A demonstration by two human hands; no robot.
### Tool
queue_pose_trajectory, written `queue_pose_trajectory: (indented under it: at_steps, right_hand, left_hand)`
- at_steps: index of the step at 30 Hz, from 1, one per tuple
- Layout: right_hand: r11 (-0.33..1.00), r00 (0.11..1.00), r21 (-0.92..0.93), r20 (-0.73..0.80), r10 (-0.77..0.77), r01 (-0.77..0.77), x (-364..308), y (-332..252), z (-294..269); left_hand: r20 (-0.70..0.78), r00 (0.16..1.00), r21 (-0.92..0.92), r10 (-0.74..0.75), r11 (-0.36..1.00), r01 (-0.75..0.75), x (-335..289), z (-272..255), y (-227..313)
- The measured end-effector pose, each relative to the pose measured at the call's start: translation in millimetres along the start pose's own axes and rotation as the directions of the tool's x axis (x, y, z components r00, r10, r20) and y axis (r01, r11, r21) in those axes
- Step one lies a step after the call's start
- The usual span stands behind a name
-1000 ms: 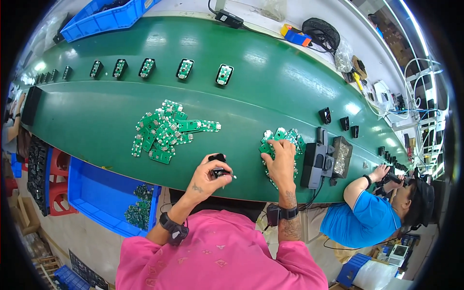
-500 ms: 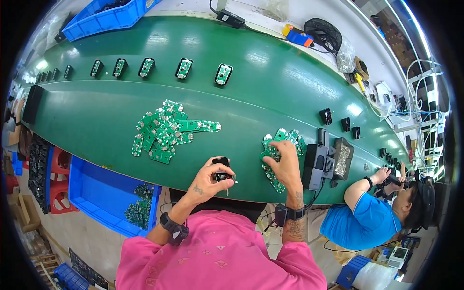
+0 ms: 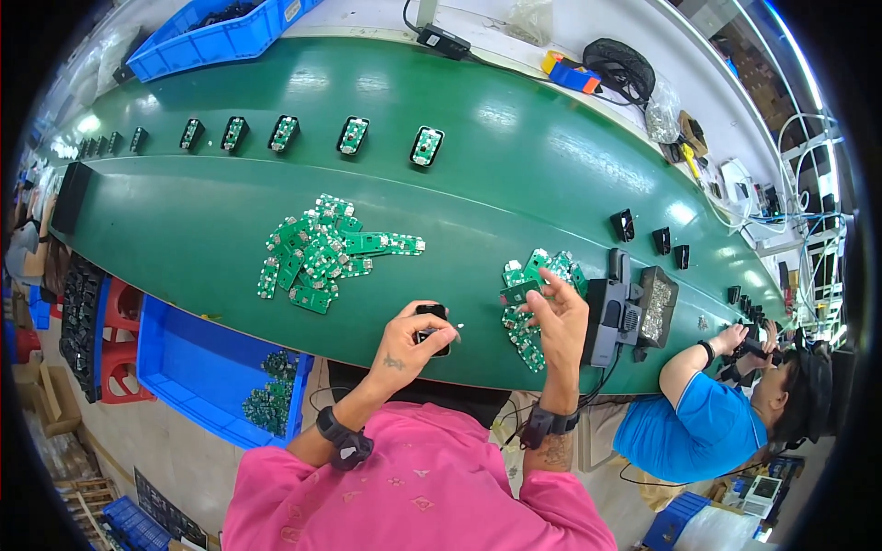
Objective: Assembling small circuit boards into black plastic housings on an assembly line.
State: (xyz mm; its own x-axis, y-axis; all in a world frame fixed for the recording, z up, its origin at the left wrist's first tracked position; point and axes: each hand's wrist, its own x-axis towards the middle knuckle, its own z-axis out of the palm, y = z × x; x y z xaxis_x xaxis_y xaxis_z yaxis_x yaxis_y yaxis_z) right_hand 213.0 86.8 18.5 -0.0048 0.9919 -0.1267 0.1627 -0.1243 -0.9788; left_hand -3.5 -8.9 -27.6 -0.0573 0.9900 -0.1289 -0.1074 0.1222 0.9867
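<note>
My left hand (image 3: 404,347) grips a small black plastic housing (image 3: 430,312) above the table's near edge. Its fingers wrap round the housing and hide much of it; a small white bit shows by the fingertips. My right hand (image 3: 559,317) is over the right-hand pile of green circuit boards (image 3: 525,344). Between its thumb and fingers is one green circuit board (image 3: 517,293), pinched at the end and raised over the pile. A larger heap of circuit boards (image 3: 317,253) lies on the green table left of my hands.
Black housings with boards inside (image 3: 426,145) stand in a row at the back. Right of my right hand are a black device (image 3: 602,317) and a tray of small metal parts (image 3: 657,308). A blue bin (image 3: 184,376) sits below left. A co-worker in blue (image 3: 689,422) works at right.
My right hand has drawn a circuit board up from the pile, its fingers closing on it. My left hand still holds the housing, slightly turned. The whole view has shifted a little.
</note>
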Motion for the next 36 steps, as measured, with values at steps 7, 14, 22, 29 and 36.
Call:
queue_pose_trajectory:
  at_steps: [7,14,22,29,36]
  right_hand:
    - [0.974,0.996,0.228,0.088,-0.028,0.007,-40.8,11.0,32.0]
    - [0.975,0.993,0.222,0.114,-0.040,0.014,-53.3,21.6,44.6]
    - [0.941,0.944,0.171,0.109,-0.311,0.291,-54.7,31.3,49.5]
    - [0.981,0.962,0.124,0.248,0.115,-0.150,-62.1,26.8,34.5]
    - [0.938,0.975,0.345,0.216,-0.051,-0.027,-58.0,40.9,33.3]
  left_hand:
    - [-0.039,0.998,-0.015,-0.049,0.999,0.048,7.9,19.0,7.9]
    - [-0.109,0.969,-0.195,-0.221,0.961,0.197,6.8,19.6,9.0]
    - [0.010,0.946,-0.345,-0.323,0.887,0.306,5.1,21.0,15.5]
    - [0.130,0.972,-0.275,-0.194,0.935,0.223,3.9,14.2,0.0]
    - [0.172,0.979,-0.258,-0.113,0.954,0.156,1.6,15.3,12.5]
